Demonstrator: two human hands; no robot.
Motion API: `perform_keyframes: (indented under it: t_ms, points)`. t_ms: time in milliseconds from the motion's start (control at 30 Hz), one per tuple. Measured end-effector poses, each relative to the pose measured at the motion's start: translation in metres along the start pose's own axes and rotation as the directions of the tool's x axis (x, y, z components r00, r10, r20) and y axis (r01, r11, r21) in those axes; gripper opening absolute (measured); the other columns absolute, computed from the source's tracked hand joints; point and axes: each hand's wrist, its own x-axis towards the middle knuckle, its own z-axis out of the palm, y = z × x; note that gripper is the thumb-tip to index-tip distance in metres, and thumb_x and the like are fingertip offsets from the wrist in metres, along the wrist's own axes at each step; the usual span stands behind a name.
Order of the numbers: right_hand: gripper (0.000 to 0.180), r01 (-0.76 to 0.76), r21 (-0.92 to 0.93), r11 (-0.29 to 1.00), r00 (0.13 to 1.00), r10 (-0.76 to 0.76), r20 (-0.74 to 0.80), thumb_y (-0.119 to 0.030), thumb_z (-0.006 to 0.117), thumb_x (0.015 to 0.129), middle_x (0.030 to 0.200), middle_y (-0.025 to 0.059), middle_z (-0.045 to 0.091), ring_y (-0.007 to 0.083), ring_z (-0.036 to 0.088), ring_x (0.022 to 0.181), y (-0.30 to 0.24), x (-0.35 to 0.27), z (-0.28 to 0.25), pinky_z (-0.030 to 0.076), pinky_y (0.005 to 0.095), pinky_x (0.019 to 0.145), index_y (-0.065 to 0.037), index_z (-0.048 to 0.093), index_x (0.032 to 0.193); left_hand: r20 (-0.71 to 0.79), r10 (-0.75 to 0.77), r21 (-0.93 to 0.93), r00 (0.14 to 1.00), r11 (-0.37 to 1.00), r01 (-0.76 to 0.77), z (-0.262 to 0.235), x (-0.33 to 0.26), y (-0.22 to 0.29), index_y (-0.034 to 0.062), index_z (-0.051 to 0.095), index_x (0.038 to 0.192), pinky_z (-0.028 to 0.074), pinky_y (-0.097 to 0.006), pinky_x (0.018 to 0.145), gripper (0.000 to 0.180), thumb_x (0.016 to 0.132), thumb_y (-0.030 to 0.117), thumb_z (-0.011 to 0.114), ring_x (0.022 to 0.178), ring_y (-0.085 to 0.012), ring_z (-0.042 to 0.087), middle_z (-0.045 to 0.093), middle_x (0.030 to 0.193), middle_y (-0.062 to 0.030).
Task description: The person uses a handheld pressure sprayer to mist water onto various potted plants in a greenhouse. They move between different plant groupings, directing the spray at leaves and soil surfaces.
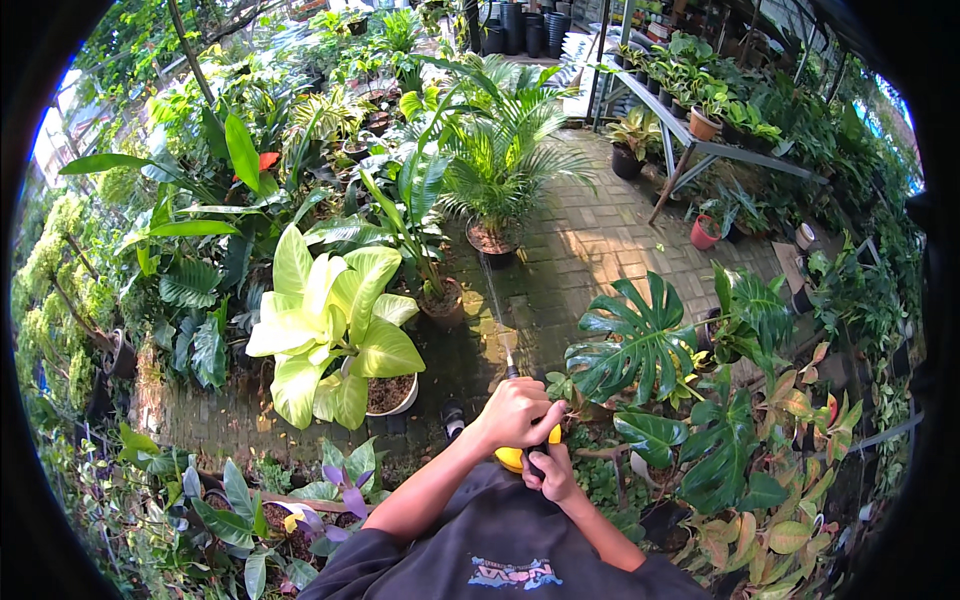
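Note:
Both my hands hold a yellow and black sprayer (509, 459) close in front of my dark shirt. My left hand (516, 411) is wrapped over its upper part, just behind the black and pale nozzle (511, 358). Lower down and slightly to the right, my right hand (550, 472) closes round the black handle. A thin jet of water (493, 290) runs away from the nozzle towards a potted palm (500, 160), reaching about the base of its dark pot (491, 246). My fingers cover much of the sprayer.
A yellow-green leafy plant (335, 330) in a white pot stands to the left, near a brown pot (443, 304). Monstera leaves (635, 340) spread on the right. Brick paving (600, 220) leads back to a metal plant bench (700, 140). A red pot (705, 232) stands near it.

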Motion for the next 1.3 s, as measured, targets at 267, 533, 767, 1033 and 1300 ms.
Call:
perform_keyframes:
  t_ms: [267, 533, 767, 1033, 1300]
  points:
    - [0.027, -0.112, 0.029, 0.993, 0.994, 0.112, 0.013, -0.027, 0.053, 0.088, 0.062, 0.0015, 0.045, 0.0078, 0.041, 0.043, -0.014, 0.030, 0.004, 0.030, 0.0223, 0.038, -0.001, 0.052, 0.082, -0.390, -0.111, 0.007, 0.914, 0.992, 0.124, -0.011, -0.009, -0.018, 0.0035, 0.061, 0.081, 0.042, -0.040, 0.086, 0.011, 0.079, 0.013, 0.067, 0.092, -0.0293, 0.056, 0.058, 0.084, -0.0105]
    - [0.029, -0.312, 0.017, 0.950, 0.942, 0.307, 0.134, -0.029, 0.053, 0.093, 0.059, 0.0004, 0.047, 0.0057, 0.039, 0.046, -0.017, 0.083, 0.015, 0.030, 0.0221, 0.040, -0.001, 0.053, 0.082, -0.230, -0.933, -0.919, 0.278, 0.302, 0.255, 0.002, -0.069, -0.080, 0.0061, 0.042, 0.125, 0.037, -0.034, 0.102, 0.037, 0.096, 0.026, 0.054, 0.115, -0.0203, 0.049, 0.051, 0.120, -0.0098]
    - [0.031, -0.275, 0.141, 0.951, 0.960, 0.264, 0.088, -0.029, 0.052, 0.090, 0.055, 0.0032, 0.045, 0.0092, 0.038, 0.041, -0.023, 0.127, 0.050, 0.030, 0.0240, 0.039, 0.000, 0.050, 0.079, 0.047, -0.896, -0.952, 0.442, 0.095, 0.293, -0.012, -0.081, -0.121, 0.0057, 0.059, 0.114, 0.045, -0.033, 0.094, 0.049, 0.101, 0.047, 0.037, 0.100, -0.0172, 0.061, 0.066, 0.106, -0.0062]
    - [0.031, -0.241, 0.078, 0.967, 0.963, 0.228, 0.145, -0.029, 0.051, 0.093, 0.057, 0.0020, 0.046, 0.0071, 0.038, 0.043, -0.040, 0.182, 0.076, 0.029, 0.0220, 0.040, 0.000, 0.053, 0.083, -0.072, -0.882, -0.943, 0.466, 0.212, 0.256, -0.054, -0.053, -0.158, 0.0005, 0.056, 0.104, 0.043, -0.028, 0.085, 0.045, 0.103, 0.040, 0.034, 0.090, -0.0108, 0.052, 0.059, 0.096, -0.0030]
    - [0.027, -0.195, 0.103, 0.975, 0.966, 0.173, 0.192, -0.026, 0.051, 0.097, 0.061, 0.0022, 0.048, 0.0070, 0.041, 0.047, -0.039, 0.229, 0.115, 0.034, 0.0214, 0.042, -0.001, 0.052, 0.088, -0.105, -0.909, -0.939, 0.404, 0.225, 0.261, -0.099, -0.041, -0.199, 0.0034, 0.056, 0.098, 0.043, -0.029, 0.079, 0.044, 0.104, 0.041, 0.033, 0.082, -0.0109, 0.051, 0.055, 0.087, -0.0015]
